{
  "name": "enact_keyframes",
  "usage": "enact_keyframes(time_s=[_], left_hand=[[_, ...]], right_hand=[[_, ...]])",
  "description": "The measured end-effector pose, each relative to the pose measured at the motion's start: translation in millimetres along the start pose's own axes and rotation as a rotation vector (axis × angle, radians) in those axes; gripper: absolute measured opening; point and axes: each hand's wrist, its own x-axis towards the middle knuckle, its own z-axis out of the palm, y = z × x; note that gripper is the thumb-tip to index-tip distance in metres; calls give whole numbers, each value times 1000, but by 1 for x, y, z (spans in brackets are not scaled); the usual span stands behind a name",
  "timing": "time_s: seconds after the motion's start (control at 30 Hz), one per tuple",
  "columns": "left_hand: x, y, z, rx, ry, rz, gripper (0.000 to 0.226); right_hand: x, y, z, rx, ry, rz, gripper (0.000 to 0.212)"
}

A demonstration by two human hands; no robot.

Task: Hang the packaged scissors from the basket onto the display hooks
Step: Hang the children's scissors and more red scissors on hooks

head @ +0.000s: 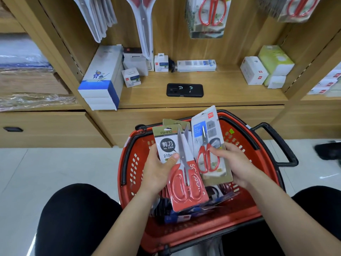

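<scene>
Red plastic forms the shopping basket (127, 154), which sits on the floor between the person's knees, in front of a wooden display unit. Both hands are raised over the basket's middle, each grasping one pack.

The left hand (158, 170) grips a packaged pair of red-handled scissors (186, 183) by the card's left edge. Its thumb is pressed flat across the front of the white label and its fingers are curled behind. The pack stands nearly upright with the handles down and the lower end over the basket's contents. The top of a second card (175, 123) shows just behind it, but whether the same hand holds that one cannot be told.

The right hand (238, 163) clasps a second scissors pack (206, 130), this one with a blue label, by its right edge. The thumb lies across the front near the red handles and the fingers are wrapped behind. This pack leans slightly right and overlaps the right edge of the left-hand pack.

More dark packs (184, 215) lie piled in the basket's near half, beneath the hands.

Above, the wooden shelf (230, 93) carries a black phone (185, 90) near its front edge and white boxes (253, 71) toward its right end. Scissors packs already hang at the top of the back panel (208, 15).
</scene>
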Motion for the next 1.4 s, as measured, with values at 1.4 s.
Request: enact_keyframes(time_s=[1.4], left_hand=[[7, -13, -7, -33, -67, -90, 49]], right_hand=[[-2, -5, -9, -485, -98, 89, 33]])
